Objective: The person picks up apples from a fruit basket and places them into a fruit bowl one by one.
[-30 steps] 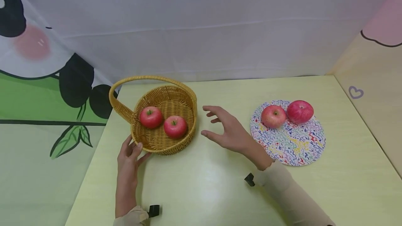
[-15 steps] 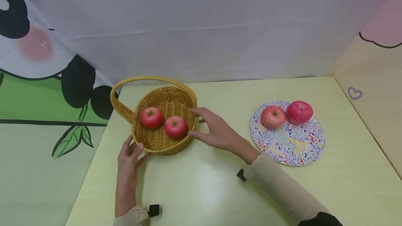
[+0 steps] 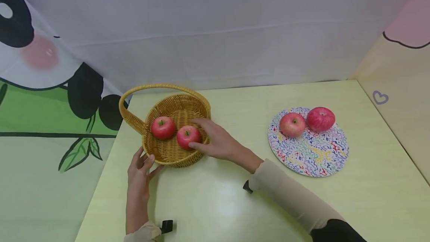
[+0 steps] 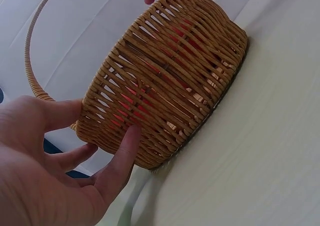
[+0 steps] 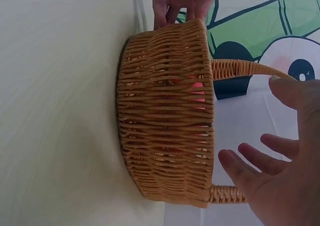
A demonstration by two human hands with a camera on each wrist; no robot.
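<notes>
A round wicker basket (image 3: pixel 174 160) with a tall handle stands on the left of the table. Inside it lie two red apples: the left apple (image 3: pixel 162 128) and the right apple (image 3: pixel 186 137). My left hand (image 3: pixel 138 174) touches the basket's near-left side, its spread fingertips against the rim and outer wall in the left wrist view. My right hand (image 3: pixel 216 139) reaches over the basket's right rim, thumb and fingers parted beside the right apple; contact there is not clear. The right wrist view shows that hand (image 5: pixel 280 161) spread above the rim.
A round board (image 3: pixel 312 156) with a colourful squiggle pattern lies on the right of the table (image 3: pixel 215 204). Two more apples rest on it, a paler apple (image 3: pixel 292 125) and a redder apple (image 3: pixel 320 119). A white cloth (image 3: pixel 218 55) hangs behind the table.
My right hand has moved left, from beside the basket to over its rim and up to the right apple. The left hand has stayed at the basket's side.
</notes>
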